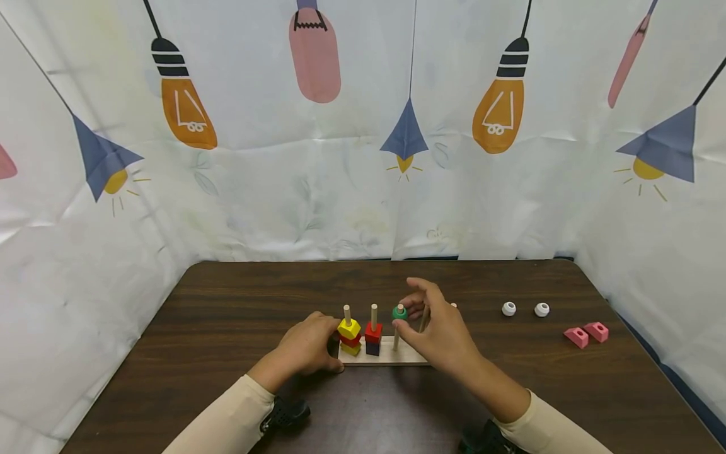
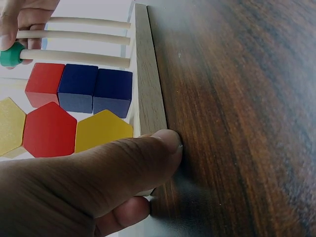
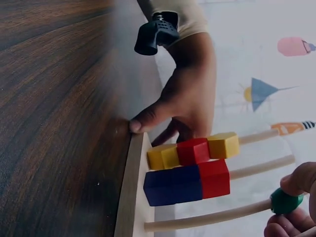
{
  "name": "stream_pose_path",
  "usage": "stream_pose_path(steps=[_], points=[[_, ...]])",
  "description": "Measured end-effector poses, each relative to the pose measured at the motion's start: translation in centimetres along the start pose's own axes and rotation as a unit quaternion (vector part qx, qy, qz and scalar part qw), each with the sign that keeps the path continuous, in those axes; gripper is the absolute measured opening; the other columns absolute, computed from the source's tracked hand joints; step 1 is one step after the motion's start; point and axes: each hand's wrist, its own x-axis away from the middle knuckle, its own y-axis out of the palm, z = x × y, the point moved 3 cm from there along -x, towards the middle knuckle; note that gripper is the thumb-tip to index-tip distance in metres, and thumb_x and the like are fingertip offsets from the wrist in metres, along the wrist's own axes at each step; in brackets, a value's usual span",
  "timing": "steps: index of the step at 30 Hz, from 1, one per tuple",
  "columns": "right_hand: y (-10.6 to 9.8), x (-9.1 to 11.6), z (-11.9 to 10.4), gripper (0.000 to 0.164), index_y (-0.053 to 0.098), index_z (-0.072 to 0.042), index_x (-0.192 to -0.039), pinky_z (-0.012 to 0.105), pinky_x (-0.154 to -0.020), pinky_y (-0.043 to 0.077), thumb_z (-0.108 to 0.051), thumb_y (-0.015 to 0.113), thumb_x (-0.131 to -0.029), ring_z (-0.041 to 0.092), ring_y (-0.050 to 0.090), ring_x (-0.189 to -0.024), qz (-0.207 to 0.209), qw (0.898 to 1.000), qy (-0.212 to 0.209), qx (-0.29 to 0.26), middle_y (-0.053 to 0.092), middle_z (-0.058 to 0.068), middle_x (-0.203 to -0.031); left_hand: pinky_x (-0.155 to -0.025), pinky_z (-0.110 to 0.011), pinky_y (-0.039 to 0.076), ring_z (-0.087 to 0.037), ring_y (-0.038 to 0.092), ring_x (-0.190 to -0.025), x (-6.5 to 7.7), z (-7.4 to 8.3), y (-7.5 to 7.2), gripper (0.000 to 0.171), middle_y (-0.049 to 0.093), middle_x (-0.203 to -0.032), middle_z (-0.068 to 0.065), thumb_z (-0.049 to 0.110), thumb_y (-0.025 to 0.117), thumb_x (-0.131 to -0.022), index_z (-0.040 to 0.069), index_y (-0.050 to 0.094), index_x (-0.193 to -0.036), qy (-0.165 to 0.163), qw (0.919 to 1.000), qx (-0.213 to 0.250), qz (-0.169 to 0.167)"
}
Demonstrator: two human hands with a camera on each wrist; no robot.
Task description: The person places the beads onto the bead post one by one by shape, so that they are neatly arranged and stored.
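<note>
A wooden peg board (image 1: 391,359) with several upright pegs stands on the table. My left hand (image 1: 309,343) grips its left end, thumb (image 2: 158,144) at the front edge. My right hand (image 1: 445,331) pinches a green bead (image 3: 285,201) between thumb and fingers at the top of the third peg (image 3: 207,220), whose tip shows above the bead. On the leftmost peg are a yellow hexagonal block (image 2: 104,132), a red one (image 2: 50,129) and another yellow one on top. The second peg carries two dark blue cubes (image 2: 112,91) under a red cube (image 2: 45,84). My right hand partly hides the pegs farther right.
Two white beads (image 1: 508,309) lie right of the board on the dark wood table (image 1: 255,296). Two pink blocks (image 1: 576,337), each with a hole, lie nearer the table's right edge. A white curtain (image 1: 363,208) printed with lamps hangs behind the table.
</note>
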Motion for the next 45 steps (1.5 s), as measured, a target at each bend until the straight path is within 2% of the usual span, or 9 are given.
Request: stream_pose_path(steps=[6,16,21,25,35,41,45], points=[[0.3,0.2,0.4,0.087,0.033,-0.003,-0.150,0.037,-0.080,0.057,-0.003,0.086,-0.081,0.022,0.069,-0.088,0.011,0.999,0.014,-0.040,0.068,-0.002,-0.104,-0.077,-0.045,0.052,-0.020,0.056,-0.101,0.0,0.0,0.1,0.053,0.064,-0.094,0.009,0.036,0.097,-0.064,0.021,0.069,-0.106,0.003,1.0000,-0.004,0.002],[2.1,1.4,2.4,0.102,0.022,-0.005,-0.155,0.031,-0.081,0.056,0.001,0.087,-0.078,0.013,0.066,-0.086,-0.001,0.994,0.082,-0.066,0.066,-0.004,-0.100,-0.077,-0.045,0.052,-0.019,0.056,-0.101,0.0,0.0,0.0,0.053,0.064,-0.095,0.009,0.036,0.097,-0.064,0.021,0.069,-0.106,0.004,1.0000,-0.004,0.004],[3.1,2.0,3.5,0.102,0.020,-0.003,-0.155,0.033,-0.080,0.057,0.001,0.087,-0.078,0.015,0.066,-0.086,-0.012,0.994,0.082,-0.066,0.066,-0.002,-0.101,-0.076,-0.044,0.052,-0.019,0.056,-0.099,0.0,0.0,0.0,0.052,0.063,-0.095,0.009,0.036,0.097,-0.063,0.022,0.068,-0.104,0.001,1.0000,-0.004,0.005],[3.8,2.3,4.4,0.099,0.024,-0.001,-0.152,0.033,-0.078,0.057,0.002,0.087,-0.077,0.017,0.066,-0.084,-0.020,0.995,0.079,-0.060,0.067,-0.002,-0.098,-0.076,-0.044,0.052,-0.018,0.056,-0.099,0.0,-0.1,0.0,0.053,0.063,-0.096,0.009,0.037,0.097,-0.063,0.022,0.068,-0.105,-0.001,1.0000,-0.009,0.004],[4.6,2.7,5.8,0.092,0.028,0.000,-0.149,0.032,-0.079,0.056,0.000,0.087,-0.079,0.013,0.067,-0.084,-0.048,0.992,0.104,-0.056,0.071,-0.006,-0.097,-0.077,-0.045,0.052,-0.019,0.056,-0.101,-0.1,-0.3,0.0,0.053,0.063,-0.095,0.010,0.036,0.097,-0.063,0.023,0.069,-0.106,-0.003,1.0000,0.000,0.002],[4.5,2.8,5.8,0.096,0.025,0.000,-0.152,0.033,-0.081,0.056,0.000,0.087,-0.078,0.014,0.068,-0.088,-0.059,0.992,0.101,-0.053,0.071,-0.003,-0.101,-0.077,-0.045,0.052,-0.019,0.056,-0.100,-0.1,-0.3,0.2,0.054,0.064,-0.096,0.009,0.036,0.097,-0.063,0.022,0.070,-0.107,-0.002,1.0000,-0.002,0.003],[4.3,3.1,5.8,0.102,0.020,-0.001,-0.154,0.036,-0.086,0.056,-0.002,0.088,-0.078,0.018,0.070,-0.094,-0.064,0.992,0.093,-0.051,0.071,0.002,-0.110,-0.078,-0.045,0.052,-0.019,0.056,-0.100,0.0,-0.2,0.1,0.057,0.065,-0.099,0.007,0.036,0.097,-0.063,0.020,0.070,-0.110,-0.002,1.0000,-0.003,0.004]])
